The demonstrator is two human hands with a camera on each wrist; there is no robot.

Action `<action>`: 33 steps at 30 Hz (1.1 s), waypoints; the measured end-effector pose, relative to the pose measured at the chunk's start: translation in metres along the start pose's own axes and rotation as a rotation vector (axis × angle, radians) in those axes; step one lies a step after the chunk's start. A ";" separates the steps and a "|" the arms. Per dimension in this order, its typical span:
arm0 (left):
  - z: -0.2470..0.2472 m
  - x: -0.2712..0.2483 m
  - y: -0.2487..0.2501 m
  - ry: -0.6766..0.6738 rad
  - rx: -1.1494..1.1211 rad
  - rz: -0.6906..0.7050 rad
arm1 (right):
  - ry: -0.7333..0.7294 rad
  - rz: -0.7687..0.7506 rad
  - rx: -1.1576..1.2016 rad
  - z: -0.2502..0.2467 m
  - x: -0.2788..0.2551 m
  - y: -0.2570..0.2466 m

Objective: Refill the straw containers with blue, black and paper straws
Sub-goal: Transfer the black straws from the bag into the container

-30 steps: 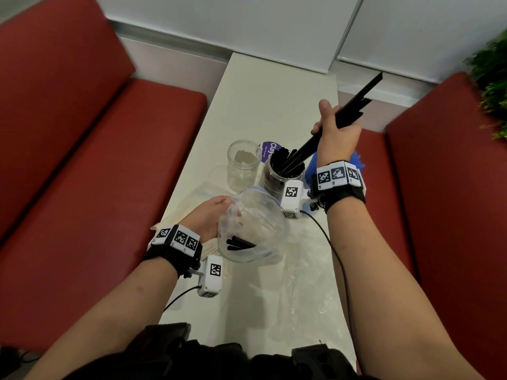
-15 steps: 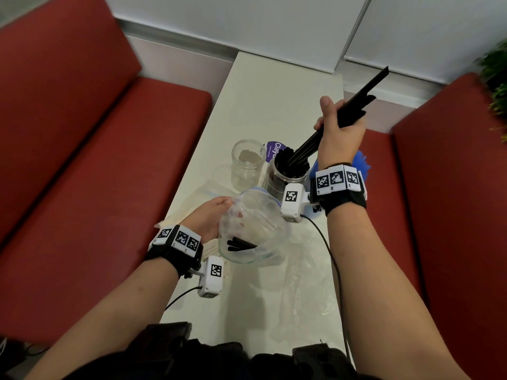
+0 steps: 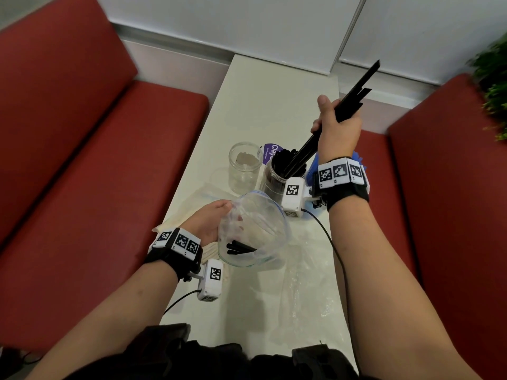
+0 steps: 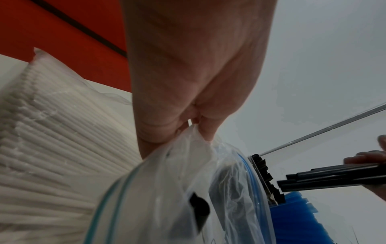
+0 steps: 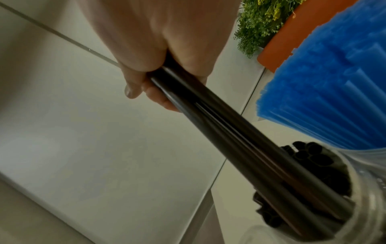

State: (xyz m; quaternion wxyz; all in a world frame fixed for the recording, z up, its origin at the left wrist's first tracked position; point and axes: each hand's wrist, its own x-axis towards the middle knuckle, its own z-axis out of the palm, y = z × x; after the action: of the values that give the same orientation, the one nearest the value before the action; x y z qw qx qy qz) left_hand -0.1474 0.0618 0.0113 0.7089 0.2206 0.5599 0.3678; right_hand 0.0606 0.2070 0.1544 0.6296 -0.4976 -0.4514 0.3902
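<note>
There are two hands: a left hand [image 3: 205, 223] and a right hand [image 3: 338, 130]. Three jars stand on one white table [image 3: 269, 100]: one empty jar [image 3: 244, 168], one jar of black straws [image 3: 277, 182], and one jar of blue straws [image 5: 334, 82], which is mostly hidden in the head view. There is one bunch of black straws [image 3: 351, 94] in the right hand; the straws are too many to count. One clear zip bag [image 3: 255, 231] shows two or three black straw ends inside. One pack of white paper straws [image 4: 45, 140] lies there. Two red benches: one [image 3: 82, 160] on the left, one [image 3: 450, 187] on the right. One green plant [image 3: 493, 86].
</note>
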 end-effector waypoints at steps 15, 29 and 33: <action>-0.002 0.005 0.001 0.002 0.006 -0.022 | -0.010 0.042 -0.076 0.002 0.001 0.038; -0.002 0.000 0.000 0.017 -0.002 -0.023 | -0.134 0.115 -0.190 0.003 -0.003 0.059; -0.001 -0.002 0.001 0.015 -0.015 -0.019 | -0.272 0.185 -0.324 0.001 -0.015 0.068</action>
State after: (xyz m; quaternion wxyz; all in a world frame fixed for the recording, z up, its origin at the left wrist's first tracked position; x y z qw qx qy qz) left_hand -0.1487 0.0607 0.0126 0.7098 0.2072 0.5645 0.3668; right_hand 0.0528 0.2064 0.0854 0.4363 -0.5741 -0.5416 0.4322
